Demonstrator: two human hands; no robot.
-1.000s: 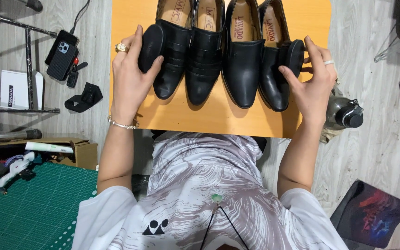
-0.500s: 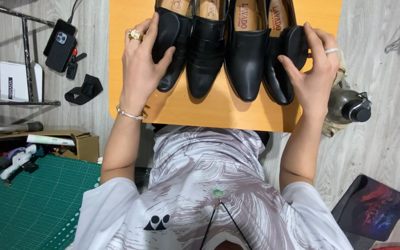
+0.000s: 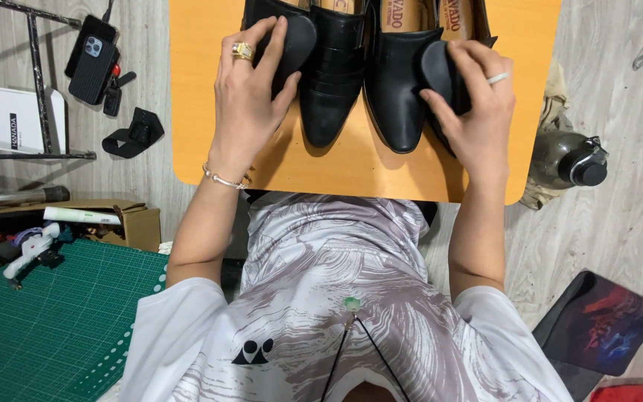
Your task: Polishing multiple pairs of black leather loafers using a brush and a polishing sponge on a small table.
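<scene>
Four black dress shoes (image 3: 351,74) stand side by side on an orange table (image 3: 351,167), the left hand (image 3: 251,89) grasping the leftmost shoe (image 3: 292,41) and the right hand (image 3: 478,104) grasping the rightmost shoe (image 3: 440,71).

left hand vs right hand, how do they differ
The left hand wears a gold ring and a wrist bracelet; the right hand wears a plain silver band, wrist bare. The left hand covers the leftmost shoe, the right hand the rightmost. Both press a dark rounded pad.
</scene>
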